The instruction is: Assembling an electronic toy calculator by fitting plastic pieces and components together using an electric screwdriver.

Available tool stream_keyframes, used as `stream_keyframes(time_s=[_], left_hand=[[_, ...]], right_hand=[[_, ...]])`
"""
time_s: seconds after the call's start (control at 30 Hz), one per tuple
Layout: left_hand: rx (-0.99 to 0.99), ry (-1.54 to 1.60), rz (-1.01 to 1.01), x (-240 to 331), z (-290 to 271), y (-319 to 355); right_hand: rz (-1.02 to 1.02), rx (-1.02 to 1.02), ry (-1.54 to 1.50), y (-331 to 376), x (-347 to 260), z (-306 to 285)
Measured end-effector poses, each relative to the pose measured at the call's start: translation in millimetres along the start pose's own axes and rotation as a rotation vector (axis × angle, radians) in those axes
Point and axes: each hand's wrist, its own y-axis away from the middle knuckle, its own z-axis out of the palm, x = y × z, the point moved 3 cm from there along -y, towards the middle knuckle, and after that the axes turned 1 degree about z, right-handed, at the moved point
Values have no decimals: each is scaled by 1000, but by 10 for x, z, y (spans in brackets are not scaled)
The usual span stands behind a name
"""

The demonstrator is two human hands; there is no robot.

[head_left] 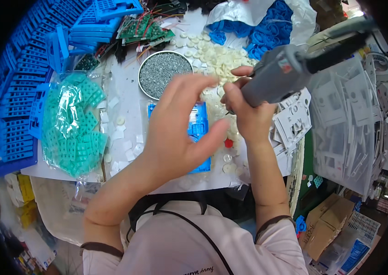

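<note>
My right hand (247, 110) is wrapped round a grey electric screwdriver (274, 75), held tilted above the table with a dark cable or hose at its upper end. My left hand (171, 126) hovers over a blue plastic casing (198, 121), its thumb and fingers apart with nothing visible between them. Much of the casing is hidden behind that hand, and whether the hand touches it I cannot tell. Just beyond the left fingers sits a round dish (140, 78) full of small metal screws (164, 71). A small red piece (229, 143) lies right of the casing.
Stacked blue casings (19, 87) line the left side, beside a clear bag of green pieces (72, 123). Circuit boards (146, 30) with wires, cream round parts (224, 59) and blue parts (272, 27) lie at the back. White panels (292, 117) and a plastic bin (340, 123) are at right.
</note>
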Motion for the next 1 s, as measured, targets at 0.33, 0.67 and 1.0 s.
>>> stream_keyframes(time_s=[0.33, 0.67, 1.0], left_hand=[[134, 217, 163, 154, 290, -527], [-106, -200, 212, -152, -362, 58], [-448, -410, 114, -615, -21, 759]], right_hand=[[-176, -68, 139, -32, 164, 233], [-158, -229, -260, 271, -152, 100], [-150, -290, -356, 387, -60, -42]])
